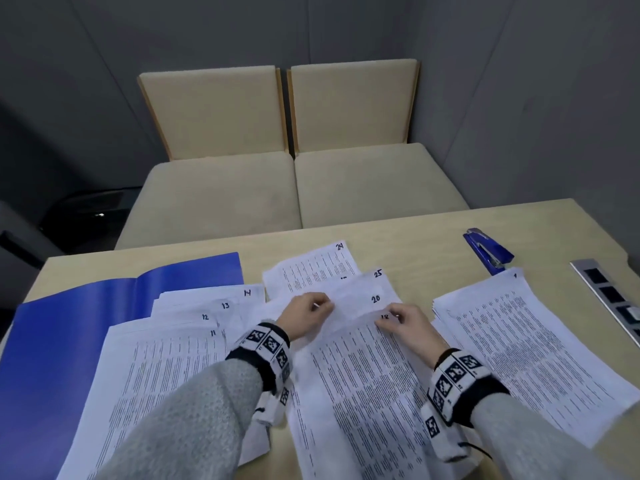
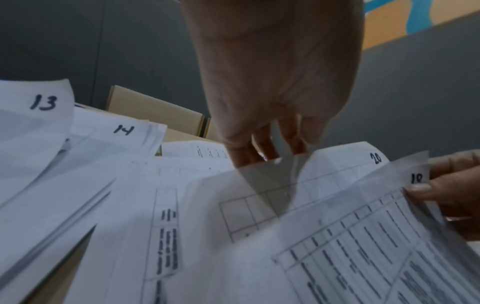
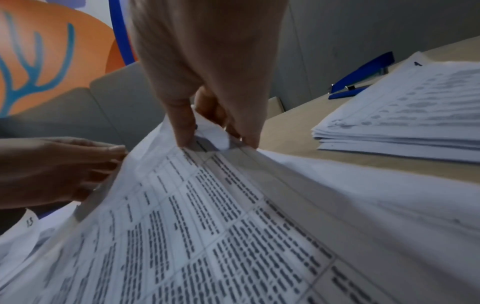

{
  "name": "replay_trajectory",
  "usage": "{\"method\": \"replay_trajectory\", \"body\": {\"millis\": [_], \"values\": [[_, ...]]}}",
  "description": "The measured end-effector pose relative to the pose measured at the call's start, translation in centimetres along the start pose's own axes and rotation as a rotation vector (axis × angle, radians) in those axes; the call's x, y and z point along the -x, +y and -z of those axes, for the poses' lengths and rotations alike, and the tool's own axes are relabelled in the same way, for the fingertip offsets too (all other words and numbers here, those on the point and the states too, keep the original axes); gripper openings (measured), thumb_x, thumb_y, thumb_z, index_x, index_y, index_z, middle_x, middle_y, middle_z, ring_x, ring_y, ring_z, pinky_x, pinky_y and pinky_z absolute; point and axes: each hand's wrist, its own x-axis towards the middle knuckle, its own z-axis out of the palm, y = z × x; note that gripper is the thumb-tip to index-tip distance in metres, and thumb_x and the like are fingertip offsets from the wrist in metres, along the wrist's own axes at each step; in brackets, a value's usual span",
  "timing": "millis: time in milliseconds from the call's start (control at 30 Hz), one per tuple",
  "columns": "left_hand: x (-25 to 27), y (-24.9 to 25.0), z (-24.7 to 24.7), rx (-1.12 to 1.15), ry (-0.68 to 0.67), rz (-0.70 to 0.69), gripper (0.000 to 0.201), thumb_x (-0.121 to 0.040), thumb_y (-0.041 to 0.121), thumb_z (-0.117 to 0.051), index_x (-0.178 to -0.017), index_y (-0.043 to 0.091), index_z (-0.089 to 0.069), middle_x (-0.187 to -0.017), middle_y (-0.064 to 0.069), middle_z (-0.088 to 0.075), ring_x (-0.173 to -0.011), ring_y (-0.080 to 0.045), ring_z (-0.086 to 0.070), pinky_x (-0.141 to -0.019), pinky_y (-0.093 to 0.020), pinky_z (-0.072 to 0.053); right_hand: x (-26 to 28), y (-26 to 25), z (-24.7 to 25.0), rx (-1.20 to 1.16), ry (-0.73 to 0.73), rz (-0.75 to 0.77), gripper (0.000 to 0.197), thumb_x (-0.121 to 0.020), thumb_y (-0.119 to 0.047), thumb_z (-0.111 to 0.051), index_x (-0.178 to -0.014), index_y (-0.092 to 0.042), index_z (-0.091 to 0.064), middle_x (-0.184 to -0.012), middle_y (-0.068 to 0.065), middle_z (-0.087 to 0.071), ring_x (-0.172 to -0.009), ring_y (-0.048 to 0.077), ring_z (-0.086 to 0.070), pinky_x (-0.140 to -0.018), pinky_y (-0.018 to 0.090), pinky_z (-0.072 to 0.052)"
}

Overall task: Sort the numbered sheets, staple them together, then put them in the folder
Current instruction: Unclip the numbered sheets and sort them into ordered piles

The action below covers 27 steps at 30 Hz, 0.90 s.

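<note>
- Fingers of left hand (image 1: pixel 309 311) curled, pinching the top edge of sheet 20 (image 1: pixel 360 299); right hand (image 1: pixel 408 323) pinching the corner of sheet 18 (image 1: pixel 353 375), mid-table toward the near edge.
- Three paper groups: fanned 11–14 by the open blue folder (image 1: pixel 69 334) at the left edge, middle spread, stack (image 1: pixel 519 341) topped 1 at right; one stapler (image 1: pixel 488 252) near the far right corner.
- Folder seen from the head only; right-hand pinch clearest from the right wrist.
</note>
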Motion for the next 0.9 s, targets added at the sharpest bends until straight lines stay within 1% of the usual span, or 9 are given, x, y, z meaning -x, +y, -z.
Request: {"method": "replay_trajectory", "body": {"millis": [67, 133, 233, 367, 433, 500, 533, 767, 900], "values": [[-1.1, -0.6, -0.4, -0.111, 0.061, 0.013, 0.024, -0.098, 0.02, -0.043, -0.103, 0.01, -0.064, -0.102, -0.008, -0.063, -0.094, -0.022, -0.057, -0.084, -0.032, -0.042, -0.1, 0.9, -0.1, 0.04, 0.016, 0.0, 0.017, -0.083, -0.015, -0.068, -0.08, 0.0, -0.06, -0.074, 0.015, -0.062, -0.073, 0.017, -0.056, -0.071, 0.031, -0.042], [-1.8, -0.9, -0.8, -0.209, 0.074, 0.024, 0.023, -0.096, 0.013, -0.041, -0.109, 0.012, -0.06, -0.105, -0.008, -0.061, -0.098, -0.024, -0.054, -0.085, -0.035, -0.043, -0.1, 1.6, -0.2, 0.053, 0.031, -0.042, 0.01, -0.083, -0.011, -0.065, -0.088, -0.006, -0.058, -0.085, 0.021, -0.065, -0.079, 0.024, -0.061, -0.072, 0.035, -0.047], [-2.1, -1.1, -1.2, -0.288, 0.069, 0.052, 0.024, -0.09, 0.013, -0.046, -0.111, 0.017, -0.056, -0.104, -0.005, -0.057, -0.098, -0.023, -0.051, -0.086, -0.038, -0.045, 0.3, 2.2, -0.5, -0.022, 0.062, -0.101, 0.032, -0.085, -0.005, -0.062, -0.098, -0.029, -0.044, -0.105, 0.014, -0.065, -0.092, 0.03, -0.066, -0.075, 0.038, -0.053], [-2.4, -1.2, -1.5, -0.338, 0.032, 0.062, 0.024, -0.088, 0.022, -0.055, -0.111, 0.017, -0.056, -0.106, -0.006, -0.053, -0.102, -0.022, -0.047, -0.088, -0.037, -0.044, 0.7, 2.6, -0.6, -0.055, 0.098, -0.134, 0.039, -0.087, -0.003, -0.061, -0.111, -0.026, -0.042, -0.103, 0.005, -0.059, -0.087, 0.02, -0.061, -0.066, 0.024, -0.051], [-2.4, -1.2, -1.7, -0.331, 0.042, 0.053, 0.018, -0.087, 0.023, -0.058, -0.103, 0.014, -0.06, -0.103, -0.006, -0.051, -0.101, -0.022, -0.045, -0.087, -0.035, -0.043, 0.5, 2.6, -0.8, 0.076, 0.129, -0.094, 0.019, -0.086, -0.005, -0.062, -0.093, -0.019, -0.052, -0.088, -0.003, -0.055, -0.082, 0.016, -0.056, -0.065, 0.021, -0.043], [-2.2, -1.1, -1.9, -0.259, 0.088, 0.01, 0.009, -0.087, 0.021, -0.059, -0.092, 0.013, -0.061, -0.093, -0.003, -0.05, -0.093, -0.021, -0.046, -0.079, -0.032, -0.041, 0.0, 2.9, -0.9, 0.152, 0.149, -0.058, 0.024, -0.083, -0.007, -0.066, -0.071, -0.02, -0.049, -0.082, 0.003, -0.047, -0.076, 0.018, -0.047, -0.061, 0.018, -0.034], [-2.0, -1.1, -1.9, -0.221, 0.108, -0.011, 0.007, -0.087, 0.02, -0.059, -0.087, 0.013, -0.061, -0.089, -0.002, -0.05, -0.089, -0.02, -0.047, -0.074, -0.029, -0.039, -0.2, 3.0, -0.9, 0.158, 0.164, -0.056, 0.026, -0.082, -0.009, -0.068, -0.068, -0.02, -0.048, -0.084, 0.005, -0.046, -0.075, 0.019, -0.045, -0.06, 0.017, -0.033], [-1.2, -1.0, -1.2, -0.028, 0.131, 0.044, 0.006, -0.09, 0.015, -0.056, -0.084, 0.016, -0.056, -0.078, 0.003, -0.058, -0.071, -0.014, -0.052, -0.058, -0.02, -0.036, -1.0, 2.3, -0.9, 0.06, 0.167, -0.11, 0.012, -0.082, -0.01, -0.068, -0.088, -0.002, -0.062, -0.106, 0.014, -0.051, -0.092, 0.026, -0.056, -0.071, 0.022, -0.043], [-1.2, -1.1, -1.0, 0.001, 0.128, 0.058, 0.005, -0.09, 0.017, -0.057, -0.086, 0.016, -0.059, -0.075, 0.009, -0.056, -0.067, -0.006, -0.049, -0.056, -0.015, -0.033, -0.9, 1.5, -1.0, -0.091, 0.168, -0.142, 0.004, -0.083, -0.003, -0.065, -0.084, -0.006, -0.065, -0.093, 0.011, -0.064, -0.083, 0.026, -0.063, -0.067, 0.021, -0.049]]}}
